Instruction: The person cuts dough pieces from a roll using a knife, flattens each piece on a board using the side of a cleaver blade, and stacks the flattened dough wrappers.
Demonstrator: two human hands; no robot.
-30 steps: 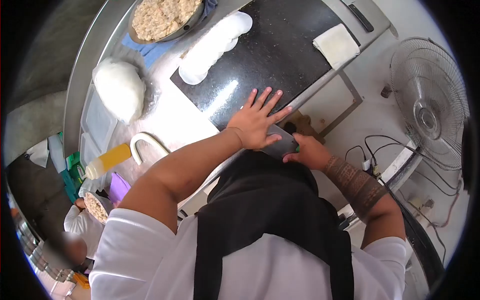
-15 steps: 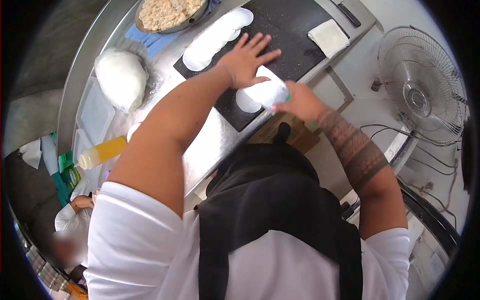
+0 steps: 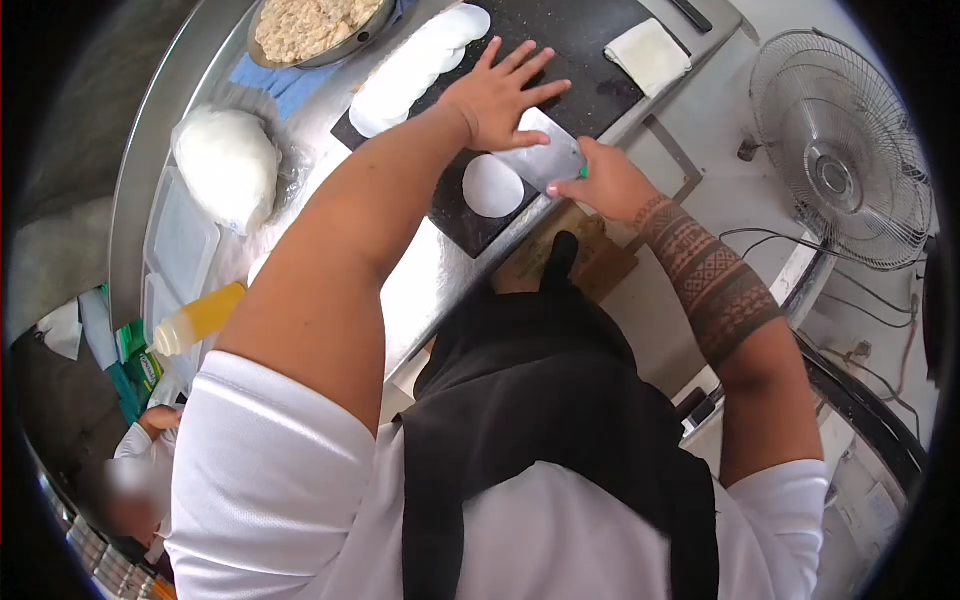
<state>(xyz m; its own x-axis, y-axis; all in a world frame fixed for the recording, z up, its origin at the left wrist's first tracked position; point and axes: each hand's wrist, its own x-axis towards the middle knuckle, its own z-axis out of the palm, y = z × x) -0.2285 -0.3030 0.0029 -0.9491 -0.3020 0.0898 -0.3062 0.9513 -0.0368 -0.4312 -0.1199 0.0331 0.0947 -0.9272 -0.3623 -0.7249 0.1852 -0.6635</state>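
Observation:
My right hand [image 3: 612, 182] grips a cleaver with a broad, flat metal blade [image 3: 545, 152]; a bit of green handle shows by the fingers. The blade lies low over the front of the black board [image 3: 590, 70]. My left hand [image 3: 505, 98] is open with its fingers spread, its thumb and palm edge over the blade's far end. Whether it presses on the blade I cannot tell. Just left of the blade lies a thin round white wrapper [image 3: 492, 186]. Farther back, a row of overlapping white wrappers [image 3: 420, 70] runs along the board's left edge.
A pan of chunky filling [image 3: 315, 28] stands on a blue cloth [image 3: 275, 88]. Nearby are a bagged white mass [image 3: 228, 165], a yellow squeeze bottle [image 3: 205, 318], a folded white cloth [image 3: 648, 57] and a black-handled tool [image 3: 690, 14]. A fan [image 3: 835, 165] stands right; another person [image 3: 145, 460] is lower left.
The cleaver has shifted slightly right and lies flatter, uncovering the whole round wrapper beside it. My left hand stays spread over the board. The view has shifted a little.

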